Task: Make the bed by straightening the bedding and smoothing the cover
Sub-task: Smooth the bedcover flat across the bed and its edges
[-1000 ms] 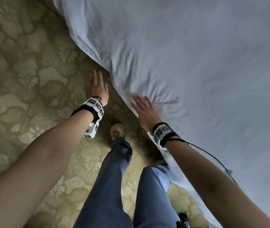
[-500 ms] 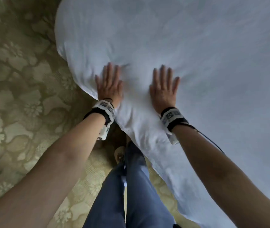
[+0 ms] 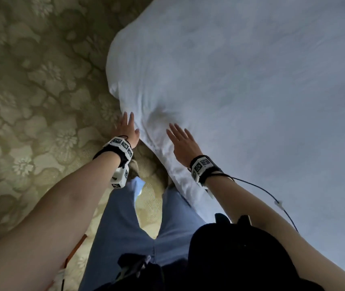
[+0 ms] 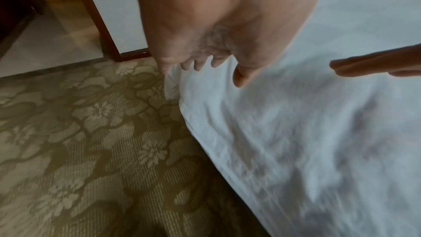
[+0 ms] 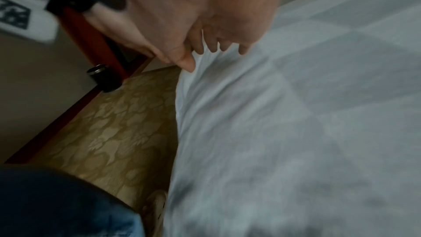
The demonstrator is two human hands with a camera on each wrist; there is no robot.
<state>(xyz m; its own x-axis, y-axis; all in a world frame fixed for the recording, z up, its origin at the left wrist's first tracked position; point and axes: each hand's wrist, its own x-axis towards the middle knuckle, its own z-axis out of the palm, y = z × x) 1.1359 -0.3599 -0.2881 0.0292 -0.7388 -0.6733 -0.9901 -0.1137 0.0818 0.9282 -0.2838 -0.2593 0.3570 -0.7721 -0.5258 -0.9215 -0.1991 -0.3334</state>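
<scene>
A white cover (image 3: 240,85) with a faint check weave lies over the bed and fills the right of the head view. Its rounded corner hangs down over the carpet, creased near my hands. My left hand (image 3: 127,129) is flat against the hanging side of the cover at its edge, fingers straight. My right hand (image 3: 181,139) lies flat on top of the cover just inside that edge, fingers straight and spread. In the left wrist view my left hand (image 4: 205,64) touches the cover (image 4: 296,132) edge. In the right wrist view my right hand (image 5: 212,46) presses the cover (image 5: 307,114).
A beige floral carpet (image 3: 30,101) covers the floor to the left of the bed. My legs in blue jeans (image 3: 125,223) stand against the bed's side. A dark red wooden frame (image 4: 95,17) and a black door stopper (image 5: 103,77) stand beyond the corner.
Both hands have slid back from the top of the cover toward its near edge. The left hand has dropped off the top onto the hanging side. The camera has swung.
</scene>
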